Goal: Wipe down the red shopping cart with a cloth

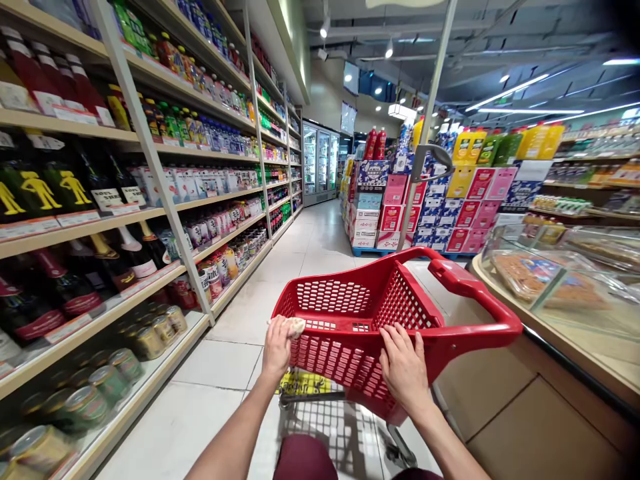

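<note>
A red plastic shopping cart (345, 363) stands sideways in front of me, its basket showing only bare mesh walls and its handle toward the right. My left hand (277, 347) is closed on a small whitish cloth (297, 327), which it presses to the near rim at the basket's left corner. Farther right along the same rim, my right hand (405, 367) grips the basket with its fingers hooked over the edge. The thumb of that hand points up beside the rim.
Drink shelves (165, 207) with bottles and cans run along the left. Stacked cartons (385, 207) with juice bottles on top stand ahead. A glass-fronted counter (540, 320) with packed food borders the right. A metal pole (433, 87) rises beyond the cart. Tiled floor (220, 363) lies between.
</note>
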`<act>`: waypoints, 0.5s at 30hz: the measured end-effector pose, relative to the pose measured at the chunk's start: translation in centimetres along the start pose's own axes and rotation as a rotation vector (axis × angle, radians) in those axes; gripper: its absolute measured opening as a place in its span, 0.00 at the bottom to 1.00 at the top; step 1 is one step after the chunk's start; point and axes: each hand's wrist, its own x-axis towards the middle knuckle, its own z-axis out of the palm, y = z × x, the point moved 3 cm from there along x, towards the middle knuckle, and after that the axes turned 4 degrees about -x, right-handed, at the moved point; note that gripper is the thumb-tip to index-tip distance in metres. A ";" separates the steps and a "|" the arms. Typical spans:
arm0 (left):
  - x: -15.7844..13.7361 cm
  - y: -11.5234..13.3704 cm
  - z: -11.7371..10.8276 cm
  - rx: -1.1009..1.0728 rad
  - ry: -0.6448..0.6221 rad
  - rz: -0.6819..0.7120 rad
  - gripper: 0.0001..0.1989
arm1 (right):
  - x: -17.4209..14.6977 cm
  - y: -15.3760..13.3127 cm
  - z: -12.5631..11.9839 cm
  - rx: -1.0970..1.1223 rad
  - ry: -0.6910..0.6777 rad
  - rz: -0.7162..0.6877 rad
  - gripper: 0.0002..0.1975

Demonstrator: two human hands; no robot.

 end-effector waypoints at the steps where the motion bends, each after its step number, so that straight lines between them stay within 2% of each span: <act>1: 0.1 0.8 0.3 -0.003 -0.010 0.010 0.19 | 0.0 -0.1 -0.1 0.000 -0.003 0.005 0.18; 3: 0.4 3.6 1.7 -0.026 -0.066 0.077 0.19 | 0.1 -0.2 -0.2 0.001 -0.011 0.006 0.19; 4: 0.6 5.2 2.6 -0.058 -0.133 0.158 0.20 | 0.1 -0.2 -0.3 0.001 -0.017 0.000 0.19; 6: 0.9 6.9 3.3 -0.084 -0.185 0.217 0.21 | 0.1 -0.2 -0.3 0.002 -0.030 -0.014 0.19; 8: 0.9 6.1 2.5 -0.066 -0.151 0.173 0.21 | 0.0 -0.1 -0.3 0.005 -0.034 -0.014 0.20; 12: 0.3 2.0 0.2 -0.003 -0.019 0.023 0.21 | 0.0 -0.4 -0.2 0.011 -0.017 0.022 0.19; 15: 0.1 3.1 1.4 0.001 -0.025 0.044 0.21 | 0.0 -0.6 -0.3 0.004 -0.011 0.026 0.19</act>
